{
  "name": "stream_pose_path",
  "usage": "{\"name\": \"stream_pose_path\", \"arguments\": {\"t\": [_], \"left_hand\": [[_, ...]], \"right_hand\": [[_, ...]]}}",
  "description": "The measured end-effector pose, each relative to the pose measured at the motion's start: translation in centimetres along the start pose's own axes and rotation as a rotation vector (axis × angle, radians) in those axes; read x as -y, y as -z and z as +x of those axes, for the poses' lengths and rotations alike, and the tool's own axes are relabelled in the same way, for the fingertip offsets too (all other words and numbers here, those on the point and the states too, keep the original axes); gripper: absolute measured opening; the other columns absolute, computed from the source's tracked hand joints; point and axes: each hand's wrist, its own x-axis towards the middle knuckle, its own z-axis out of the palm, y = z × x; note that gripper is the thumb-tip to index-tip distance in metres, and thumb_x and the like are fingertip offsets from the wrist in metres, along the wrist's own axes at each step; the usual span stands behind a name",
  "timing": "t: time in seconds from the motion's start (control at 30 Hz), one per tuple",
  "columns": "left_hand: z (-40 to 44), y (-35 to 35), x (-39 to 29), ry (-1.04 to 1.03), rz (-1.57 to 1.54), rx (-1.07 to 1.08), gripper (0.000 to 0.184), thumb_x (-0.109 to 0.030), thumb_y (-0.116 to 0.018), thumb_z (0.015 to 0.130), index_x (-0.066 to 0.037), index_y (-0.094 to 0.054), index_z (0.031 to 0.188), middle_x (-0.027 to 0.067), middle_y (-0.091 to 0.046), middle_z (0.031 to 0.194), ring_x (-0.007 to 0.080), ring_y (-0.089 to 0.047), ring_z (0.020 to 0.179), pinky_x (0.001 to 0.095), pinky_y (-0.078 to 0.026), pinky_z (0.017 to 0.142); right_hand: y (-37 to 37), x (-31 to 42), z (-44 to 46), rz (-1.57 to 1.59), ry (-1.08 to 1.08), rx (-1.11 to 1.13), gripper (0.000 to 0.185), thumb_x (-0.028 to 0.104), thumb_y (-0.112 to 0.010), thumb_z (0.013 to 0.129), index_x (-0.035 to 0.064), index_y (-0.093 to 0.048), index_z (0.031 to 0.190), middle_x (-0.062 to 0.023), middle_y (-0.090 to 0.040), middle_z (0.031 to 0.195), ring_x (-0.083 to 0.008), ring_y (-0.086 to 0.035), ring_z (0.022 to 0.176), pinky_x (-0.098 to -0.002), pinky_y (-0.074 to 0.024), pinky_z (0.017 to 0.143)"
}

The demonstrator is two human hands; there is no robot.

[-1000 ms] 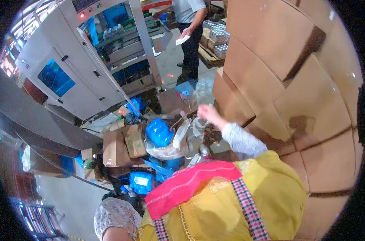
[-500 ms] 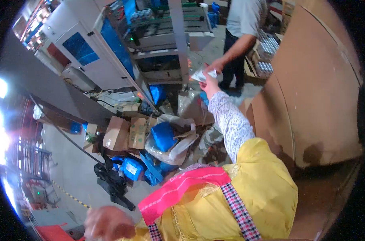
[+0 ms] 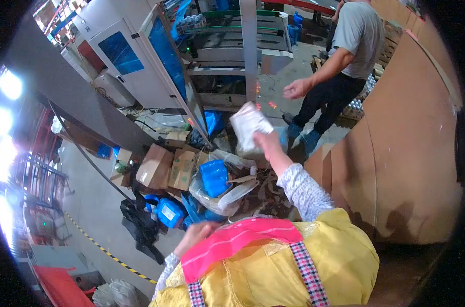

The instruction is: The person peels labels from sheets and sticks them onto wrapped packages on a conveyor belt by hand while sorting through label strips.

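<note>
My right hand (image 3: 269, 145) is stretched forward, its fingers closed on the lower edge of a white flat packet (image 3: 250, 125). The packet tilts above the littered floor, and its exact kind cannot be made out. Close to the pink top edge of my yellow apron (image 3: 273, 261) is my left hand (image 3: 197, 236), somewhat blurred, fingers loosely extended and nothing seen in it. Beyond the packet, a co-worker's open hand (image 3: 297, 89) hangs apart from it.
A large cardboard sheet (image 3: 406, 138) curves up on my right. Boxes (image 3: 154, 166), a blue bundle (image 3: 215, 178), a blue jerrycan (image 3: 169, 212) and plastic bags lie ahead. Behind them stand a grey post (image 3: 89, 107) and a machine (image 3: 125, 56). A co-worker (image 3: 358, 41) stands at upper right.
The co-worker's hand has let go of the packet and the person has moved right. My right hand has drawn the packet nearer. My left hand has moved up and right towards the apron.
</note>
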Motion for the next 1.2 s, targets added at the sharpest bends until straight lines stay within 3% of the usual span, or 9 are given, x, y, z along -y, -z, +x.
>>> {"name": "stream_pose_path", "arguments": {"t": [0.07,0.17,0.33,0.4,0.53,0.67,0.9,1.0,1.2], "left_hand": [[2.4,1.3,-6.5,-0.177,0.405,-0.285,0.05,-0.018,-0.065,0.081,0.0,-0.049,0.124,0.0182,-0.052,0.124,0.0292,-0.048,0.116,0.0374,-0.039,0.095],[4.9,1.2,-15.9,-0.585,0.837,-0.71,0.054,-0.016,-0.072,0.073,-0.001,-0.052,0.121,0.0183,-0.061,0.104,0.0316,-0.058,0.096,0.0382,-0.045,0.085],[6.4,2.3,-13.7,-0.09,0.373,0.035,0.039,-0.022,-0.066,0.079,0.0,-0.057,0.111,0.0109,-0.064,0.078,0.0188,-0.06,0.067,0.0319,-0.049,0.063],[5.7,1.4,-12.6,0.061,0.172,0.114,0.028,-0.021,-0.061,0.082,-0.001,-0.061,0.101,0.0041,-0.057,0.065,0.0074,-0.052,0.059,0.0278,-0.046,0.054],[5.0,0.2,-9.3,0.054,0.12,0.012,0.024,-0.016,-0.059,0.084,0.002,-0.062,0.1,0.0039,-0.061,0.075,0.0087,-0.055,0.067,0.0269,-0.047,0.061],[5.3,-0.2,-7.1,-0.028,-0.41,-0.283,0.023,-0.006,-0.057,0.085,0.003,-0.059,0.106,0.0067,-0.065,0.092,0.0134,-0.062,0.08,0.029,-0.05,0.071],[10.5,0.1,-7.2,-0.058,-0.721,-0.349,0.032,-0.003,-0.052,0.088,0.001,-0.05,0.12,0.0099,-0.062,0.108,0.0197,-0.063,0.093,0.0338,-0.052,0.082],[11.9,-0.6,-8.6,-0.088,-0.983,-0.349,0.026,-0.011,-0.052,0.091,0.002,-0.053,0.113,0.0104,-0.063,0.104,0.018,-0.065,0.086,0.0318,-0.056,0.07],[13.4,0.2,-5.9,-0.125,-1.288,-0.181,0.035,-0.012,-0.035,0.093,0.001,-0.04,0.126,0.0148,-0.054,0.121,0.0258,-0.056,0.108,0.0391,-0.046,0.093]], "right_hand": [[-1.7,3.2,-6.1,-0.226,0.059,0.57,0.035,0.014,-0.066,0.072,0.0017,-0.062,0.105,-0.0047,-0.065,0.095,-0.0144,-0.06,0.081,-0.0308,-0.0492,0.074],[-3.8,4.7,-10.4,-0.794,0.386,1.077,0.036,0.014,-0.06,0.071,0.0142,-0.061,0.107,-0.0142,-0.064,0.078,-0.0238,-0.061,0.066,-0.0358,-0.0495,0.065],[-5.7,6.3,-14.7,-0.989,0.309,1.487,0.022,0.012,-0.062,0.074,0.0061,-0.06,0.095,-0.0121,-0.062,0.07,-0.0217,-0.058,0.061,-0.0352,-0.0459,0.056],[-5.6,6.5,-15.1,-1.028,0.302,1.486,0.022,0.012,-0.061,0.074,0.0058,-0.06,0.095,-0.012,-0.062,0.071,-0.0194,-0.059,0.062,-0.0339,-0.0462,0.057],[-4.6,5.0,-15.1,-1.007,0.318,1.276,0.023,0.016,-0.062,0.079,0.0033,-0.06,0.099,-0.0084,-0.064,0.075,-0.0136,-0.06,0.066,-0.0311,-0.0467,0.059],[-3.1,2.0,-14.8,-0.181,-0.093,0.735,0.023,0.02,-0.062,0.086,0.002,-0.058,0.101,-0.001,-0.063,0.083,-0.0064,-0.056,0.065,-0.0233,-0.0471,0.056],[-4.2,-1.3,-14.3,-0.322,0.046,0.474,0.014,0.014,-0.064,0.082,0.0004,-0.064,0.086,-0.0027,-0.064,0.077,-0.0094,-0.057,0.065,-0.0248,-0.0481,0.06],[-4.1,-1.5,-13.2,-0.282,0.087,0.417,0.013,0.011,-0.064,0.083,-0.0007,-0.063,0.086,-0.0034,-0.063,0.076,-0.0074,-0.056,0.064,-0.0224,-0.0465,0.058],[-4.0,-1.8,-12.0,-0.264,-0.016,0.392,0.012,0.01,-0.066,0.083,-0.0019,-0.062,0.084,-0.0047,-0.064,0.079,-0.0081,-0.059,0.067,-0.0225,-0.049,0.062]]}}
